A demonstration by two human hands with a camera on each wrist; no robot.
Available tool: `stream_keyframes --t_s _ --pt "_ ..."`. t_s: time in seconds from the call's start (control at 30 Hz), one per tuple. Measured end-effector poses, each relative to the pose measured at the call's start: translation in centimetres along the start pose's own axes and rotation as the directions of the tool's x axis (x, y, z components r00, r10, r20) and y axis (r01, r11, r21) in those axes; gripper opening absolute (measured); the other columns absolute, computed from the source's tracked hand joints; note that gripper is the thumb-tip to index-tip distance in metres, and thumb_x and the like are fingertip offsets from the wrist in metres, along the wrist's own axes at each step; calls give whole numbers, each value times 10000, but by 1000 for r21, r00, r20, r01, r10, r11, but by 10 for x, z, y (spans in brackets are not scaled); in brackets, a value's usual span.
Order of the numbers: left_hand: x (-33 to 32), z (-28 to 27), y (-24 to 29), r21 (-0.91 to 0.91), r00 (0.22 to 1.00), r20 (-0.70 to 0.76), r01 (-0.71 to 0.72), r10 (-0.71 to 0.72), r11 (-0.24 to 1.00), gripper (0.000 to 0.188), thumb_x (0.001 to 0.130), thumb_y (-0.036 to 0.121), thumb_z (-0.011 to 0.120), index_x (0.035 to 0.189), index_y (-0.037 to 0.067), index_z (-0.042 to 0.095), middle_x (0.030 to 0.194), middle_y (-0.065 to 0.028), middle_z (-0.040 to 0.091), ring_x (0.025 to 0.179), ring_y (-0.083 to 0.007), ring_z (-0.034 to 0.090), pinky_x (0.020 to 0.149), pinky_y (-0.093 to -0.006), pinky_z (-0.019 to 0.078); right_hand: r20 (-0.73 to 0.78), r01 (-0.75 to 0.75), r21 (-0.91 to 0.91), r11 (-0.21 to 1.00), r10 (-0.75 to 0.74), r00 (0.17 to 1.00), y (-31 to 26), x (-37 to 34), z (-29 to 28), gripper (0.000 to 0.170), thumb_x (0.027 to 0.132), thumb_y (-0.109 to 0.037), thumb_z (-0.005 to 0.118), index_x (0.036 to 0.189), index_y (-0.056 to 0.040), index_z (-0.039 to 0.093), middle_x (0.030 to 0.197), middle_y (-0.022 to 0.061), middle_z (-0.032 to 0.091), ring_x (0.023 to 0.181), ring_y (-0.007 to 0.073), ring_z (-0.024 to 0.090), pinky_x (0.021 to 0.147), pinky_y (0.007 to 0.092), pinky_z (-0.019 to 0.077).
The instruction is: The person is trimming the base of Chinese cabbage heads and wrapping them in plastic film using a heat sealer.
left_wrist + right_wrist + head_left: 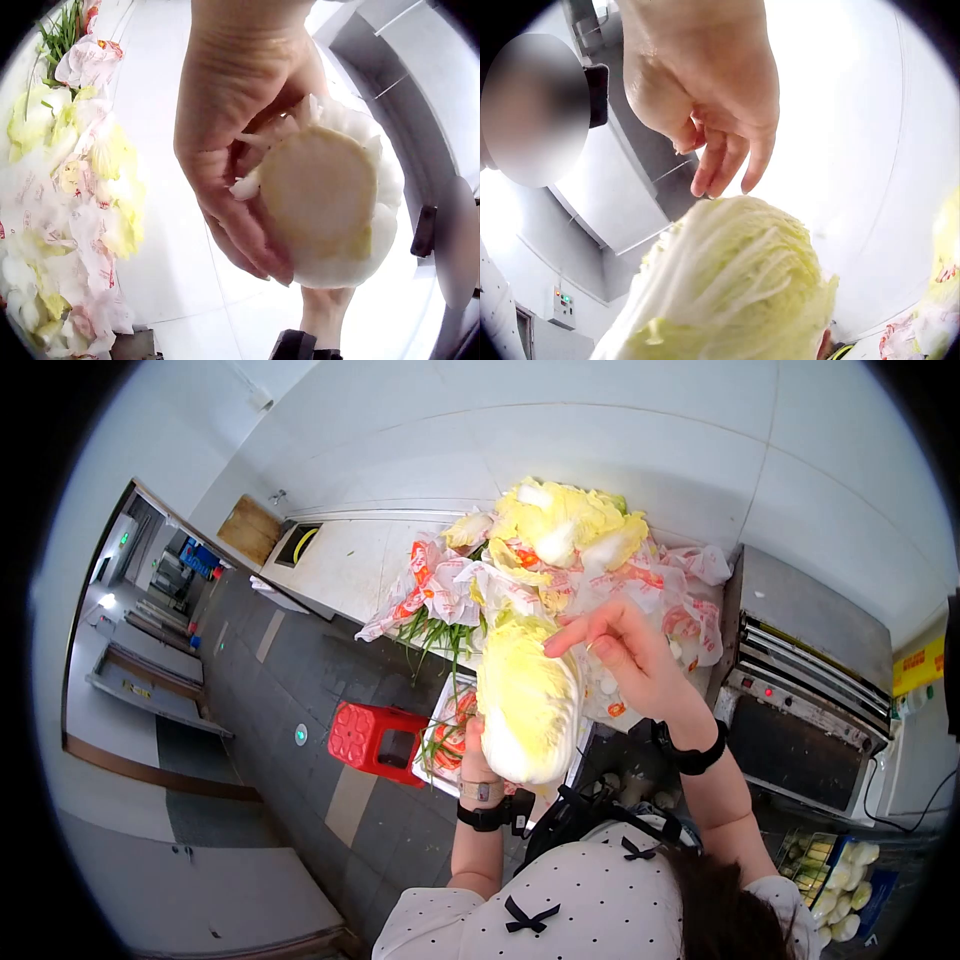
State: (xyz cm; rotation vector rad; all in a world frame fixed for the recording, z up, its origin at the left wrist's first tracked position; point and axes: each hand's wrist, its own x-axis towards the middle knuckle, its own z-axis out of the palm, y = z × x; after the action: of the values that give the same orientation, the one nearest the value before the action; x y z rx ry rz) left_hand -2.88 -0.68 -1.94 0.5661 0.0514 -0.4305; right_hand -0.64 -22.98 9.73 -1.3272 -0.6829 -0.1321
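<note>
My left hand (476, 760) grips a napa cabbage (530, 700) with yellow-green leaves and thick white ribs, holding it up in front of my body. Its flat cut base (319, 199) fills the left wrist view, with my fingers curled around the side of the head and a few torn bits at the edge. My right hand (635, 655) is at the leafy top, loosely spread, with the index finger reaching to the leaves. In the right wrist view the right fingertips (712, 184) hang right at the cabbage's leaf end and pinch nothing.
On the counter lie loose cabbage leaves (565, 525), printed plastic bags (435, 585) and green stalks (432, 632). A red stool (355, 735) and a white box (440, 710) stand below. At right are a wrapping machine (810, 680) and a crate of pale vegetables (845, 885).
</note>
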Motion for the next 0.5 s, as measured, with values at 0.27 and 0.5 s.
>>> stream_keyframes --t_s 0.27,0.5 --pt "-6 -8 7 107 999 7 45 -46 993 737 695 334 575 1300 -15 340 1237 -180 482 1077 -300 524 934 -398 426 266 246 -579 777 -105 958 3 19 -2 200 814 -95 546 1009 -73 583 1156 120 516 1123 268 446 942 359 358" --pt "-2 -21 4 144 994 -8 107 -107 984 719 686 290 561 1297 -21 343 1235 -183 484 1089 -300 518 953 -396 410 288 99 -462 881 44 957 3 21 -14 109 760 -91 597 861 -53 586 1060 95 562 1030 252 508 871 350 402"
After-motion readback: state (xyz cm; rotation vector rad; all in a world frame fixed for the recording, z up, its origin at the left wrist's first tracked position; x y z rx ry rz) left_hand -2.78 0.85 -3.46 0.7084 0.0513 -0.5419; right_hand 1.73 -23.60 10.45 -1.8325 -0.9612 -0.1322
